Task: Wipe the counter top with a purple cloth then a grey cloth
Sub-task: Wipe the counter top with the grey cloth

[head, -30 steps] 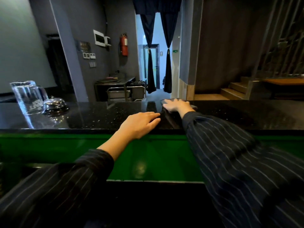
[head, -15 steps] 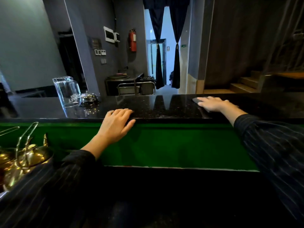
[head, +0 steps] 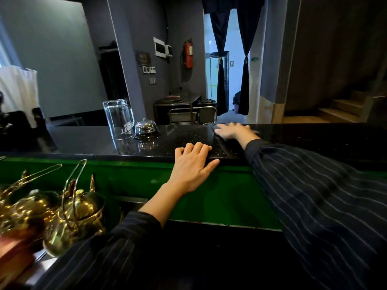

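A cloth (head: 217, 127) is pressed by the flat right hand (head: 230, 131). The counter's (head: 83, 139) near edge is touched by the flat, empty left hand (head: 192, 164).

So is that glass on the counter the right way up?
Upside down: the glass rests rim-down on the black counter top, thick base uppermost, its printed lettering inverted.

Your bench (head: 83, 141) top is glossy black, flecked with pale speckles; the panel (head: 230, 195) beneath it is bright green. Your sleeves (head: 314, 206) are dark navy with thin pale pinstripes. The cloth (head: 216, 128) reads dark grey, though blurred. The kettles (head: 79, 216) are golden brass, the bell (head: 146, 127) silver, the glass (head: 118, 120) clear with white lettering, the fire extinguisher (head: 188, 53) red, the curtains (head: 222, 59) navy.
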